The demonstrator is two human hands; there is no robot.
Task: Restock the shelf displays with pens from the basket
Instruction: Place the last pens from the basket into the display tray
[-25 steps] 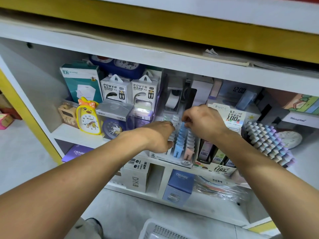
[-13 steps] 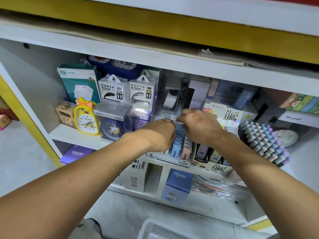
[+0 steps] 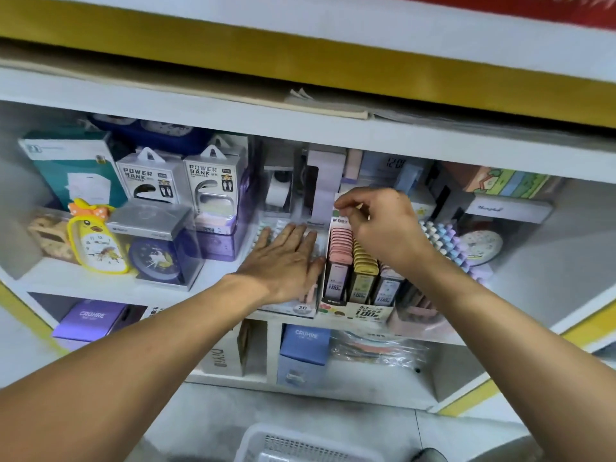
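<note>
The left hand point(image 3: 286, 258) lies flat, fingers straight, on the left pen display point(image 3: 300, 306). The right hand point(image 3: 380, 225), fingers curled, pinches the card top of the right display point(image 3: 353, 281). The basket point(image 3: 300, 445) sits near, below.

Two white hanging boxes point(image 3: 148, 180) point(image 3: 210, 181) read "POWER BANK". A purple box point(image 3: 91, 317) and a blue box point(image 3: 305, 345) below read "CRUHRE". The pen display point(image 3: 356, 311) shows "0.7" and "100"; its neighbour's round sticker point(image 3: 302, 308) says "2B". A blurred clock face point(image 3: 396, 162) seems to show "12:0".
</note>
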